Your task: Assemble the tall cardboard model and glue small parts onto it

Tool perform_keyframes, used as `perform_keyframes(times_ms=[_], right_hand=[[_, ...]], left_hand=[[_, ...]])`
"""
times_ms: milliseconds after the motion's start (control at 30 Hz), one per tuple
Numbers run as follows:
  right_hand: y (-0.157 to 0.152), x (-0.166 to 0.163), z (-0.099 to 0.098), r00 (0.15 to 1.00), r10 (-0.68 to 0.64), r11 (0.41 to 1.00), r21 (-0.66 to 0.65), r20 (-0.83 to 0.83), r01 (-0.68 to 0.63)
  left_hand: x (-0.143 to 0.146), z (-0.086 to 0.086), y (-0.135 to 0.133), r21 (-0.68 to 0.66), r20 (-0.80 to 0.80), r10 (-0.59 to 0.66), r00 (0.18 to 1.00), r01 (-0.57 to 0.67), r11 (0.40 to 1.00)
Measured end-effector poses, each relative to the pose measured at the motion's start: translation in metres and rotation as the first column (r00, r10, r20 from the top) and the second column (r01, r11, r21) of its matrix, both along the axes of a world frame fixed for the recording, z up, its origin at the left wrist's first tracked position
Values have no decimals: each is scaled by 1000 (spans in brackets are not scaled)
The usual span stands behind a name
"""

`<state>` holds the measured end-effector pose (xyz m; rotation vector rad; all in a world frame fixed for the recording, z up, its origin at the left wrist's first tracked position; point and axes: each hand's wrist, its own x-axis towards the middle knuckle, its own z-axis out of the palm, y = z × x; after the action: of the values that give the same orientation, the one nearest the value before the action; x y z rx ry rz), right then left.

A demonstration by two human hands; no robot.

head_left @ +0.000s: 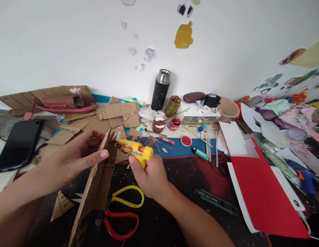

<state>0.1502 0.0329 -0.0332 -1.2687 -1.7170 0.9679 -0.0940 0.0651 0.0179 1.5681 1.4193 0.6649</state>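
A folded piece of brown cardboard [97, 185] stands on edge, with my left hand [84, 154] gripping its upper part between thumb and fingers. My right hand [151, 175] is wrapped round a yellow hot glue gun [135, 149] with brown stains on its barrel. The gun's nozzle points left, close to the cardboard's top end; whether it touches I cannot tell. Below the gun lie scissors [123, 214] with one yellow and one red handle, their blades partly behind the cardboard. A small cardboard scrap [62, 206] rests to the left of them.
A black thermos [161, 90] stands by the wall, near open paint jars [174, 124]. Cardboard pieces [118, 111] and a model boat [67, 106] are at the back left, a phone [19, 144] in front. A utility knife [216, 201] and red paper [264, 195] lie to the right.
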Motion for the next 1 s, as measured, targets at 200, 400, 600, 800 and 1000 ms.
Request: perform_keyframes(times_ms=[200, 400, 600, 800, 1000], right_hand=[[0, 1, -1, 999, 4, 1000, 9, 40, -5], [0, 1, -1, 999, 3, 1000, 9, 44, -3], [1, 0, 1, 1000, 0, 1000, -2, 10, 0], [1, 0, 2, 1000, -4, 1000, -10, -21, 4], [1, 0, 2, 1000, 0, 1000, -11, -31, -1]], left_hand=[[-1, 0, 0, -32, 4, 10, 1000, -10, 999], [-3, -1, 0, -24, 20, -6, 1000, 7, 1000], [-2, 0, -1, -14, 3, 1, 1000, -1, 1000], [-3, -1, 0, -33, 19, 4, 1000, -4, 999], [-1, 1, -1, 2, 2, -10, 1000, 10, 1000]])
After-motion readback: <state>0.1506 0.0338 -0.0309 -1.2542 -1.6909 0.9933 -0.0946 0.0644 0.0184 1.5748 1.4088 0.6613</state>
